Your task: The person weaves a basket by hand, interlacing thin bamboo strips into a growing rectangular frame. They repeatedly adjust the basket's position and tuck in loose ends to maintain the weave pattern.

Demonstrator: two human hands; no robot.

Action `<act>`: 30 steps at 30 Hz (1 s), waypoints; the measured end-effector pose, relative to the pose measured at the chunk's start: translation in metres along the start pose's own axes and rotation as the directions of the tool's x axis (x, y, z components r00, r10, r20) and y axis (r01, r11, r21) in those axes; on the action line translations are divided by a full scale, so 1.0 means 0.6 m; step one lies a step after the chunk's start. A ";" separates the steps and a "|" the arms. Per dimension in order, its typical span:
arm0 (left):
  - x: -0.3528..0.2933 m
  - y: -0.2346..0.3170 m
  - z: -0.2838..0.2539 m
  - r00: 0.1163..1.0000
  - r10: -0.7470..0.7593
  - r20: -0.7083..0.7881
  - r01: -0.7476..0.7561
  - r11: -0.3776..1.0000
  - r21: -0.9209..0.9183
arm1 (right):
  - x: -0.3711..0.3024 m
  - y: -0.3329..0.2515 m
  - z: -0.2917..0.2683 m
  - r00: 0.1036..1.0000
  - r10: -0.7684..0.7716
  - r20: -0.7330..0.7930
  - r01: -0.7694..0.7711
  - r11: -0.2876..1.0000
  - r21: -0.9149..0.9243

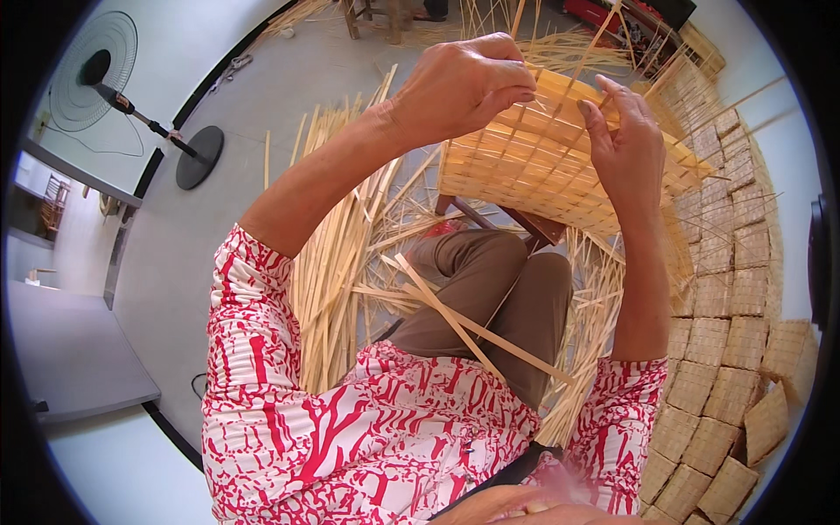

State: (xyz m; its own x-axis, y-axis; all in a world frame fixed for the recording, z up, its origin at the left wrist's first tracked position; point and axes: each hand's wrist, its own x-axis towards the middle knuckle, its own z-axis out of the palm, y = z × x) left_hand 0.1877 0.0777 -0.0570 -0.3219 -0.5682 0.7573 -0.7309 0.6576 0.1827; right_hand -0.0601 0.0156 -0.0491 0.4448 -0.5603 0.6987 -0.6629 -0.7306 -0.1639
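Location: the basket (525,171), a woven piece of flat pale strips, is in front of the person, beyond the knees and over a brown wooden stand (544,229). Contact between basket and stand cannot be confirmed. Long loose ends project from its upper side.

Left hand (477,83): at the upper edge of the basket. Thumb and forefinger are closed to a narrow pinch; whether a strip lies between these fingers cannot be told.

Right hand (632,149): at the right part of the basket. Thumb and forefinger are curved with a moderate gap; no clear grip is visible, and contact cannot be confirmed.

Handling (judged): the basket should be light and springy, firm along the strips but easily bent across the wall. The faces look smooth and may slip; thin ends may split if folded sharply. Take hold at the closely woven wall, supporting it from both sides; do not lift by the loose ends. Guide single ends between fingertips.

Count:
- Basket: one.
- Stand: one.
- Lap strips (481,325): two, crossed over the trousers.
- Floor strips (337,262): too many to count, in bundles on both sides.
- Woven blocks (705,341): dozens along the right wall, overlapping; exact number not determinable.
- Fan (94,68): one, left.
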 end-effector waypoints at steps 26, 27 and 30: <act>0.009 0.008 0.016 0.932 0.279 0.231 -0.361 0.778 0.515 | -0.011 -0.009 -0.002 0.997 0.054 -0.056 -0.043 0.980 0.192; 0.009 0.007 0.016 0.930 0.277 0.240 -0.363 0.786 0.501 | -0.012 -0.008 -0.002 0.997 0.055 -0.059 -0.043 0.982 0.182; 0.011 0.023 0.006 0.966 0.242 0.091 -0.259 0.893 0.368 | -0.010 -0.008 -0.004 0.997 0.066 -0.030 -0.062 0.991 0.122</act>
State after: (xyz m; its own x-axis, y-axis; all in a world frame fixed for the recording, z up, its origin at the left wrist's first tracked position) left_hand 0.1734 0.0810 -0.0515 -0.5428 -0.4350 0.7184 -0.7912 0.5519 -0.2636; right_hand -0.0613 0.0235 -0.0509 0.3821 -0.5952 0.7069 -0.6106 -0.7369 -0.2903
